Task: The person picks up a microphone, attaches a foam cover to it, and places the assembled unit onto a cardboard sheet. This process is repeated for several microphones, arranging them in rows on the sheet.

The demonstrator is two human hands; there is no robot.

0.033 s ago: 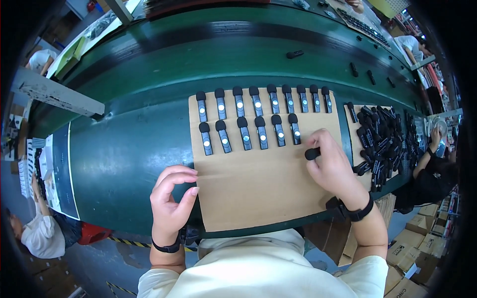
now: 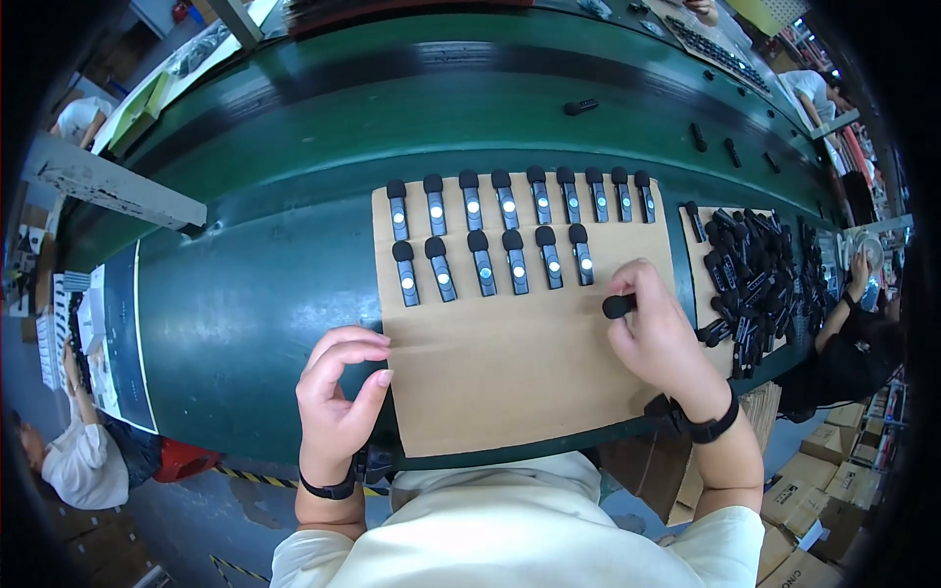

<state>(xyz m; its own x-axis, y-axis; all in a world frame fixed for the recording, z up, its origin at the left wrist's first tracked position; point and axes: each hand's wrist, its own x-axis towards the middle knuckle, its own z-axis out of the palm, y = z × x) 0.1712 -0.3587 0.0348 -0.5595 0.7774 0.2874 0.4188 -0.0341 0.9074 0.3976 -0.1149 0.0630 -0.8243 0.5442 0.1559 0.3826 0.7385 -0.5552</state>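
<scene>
My right hand (image 2: 655, 333) is closed round a small wireless lapel microphone (image 2: 619, 307). Its black foam tip points left, while the fingers hide its body. Below it lies a brown cardboard sheet (image 2: 510, 382). Two rows of similar microphones (image 2: 516, 263) rest on the sheet's far half, foam tips away from me, each with a bright spot on its dark body. The nearer row ends just left of my right hand. At the sheet's left edge, my left hand (image 2: 338, 392) holds nothing, its thumb and curled fingers apart.
A heap of black microphones (image 2: 750, 274) lies on another cardboard piece to the right. Several loose ones, such as a microphone (image 2: 581, 107), lie on the green surface (image 2: 343, 118) beyond. A metal post (image 2: 118, 181) stands at left. Other people work at both sides.
My right hand has shifted very slightly nearer to me with the microphone in it. The left hand has stayed in place.
</scene>
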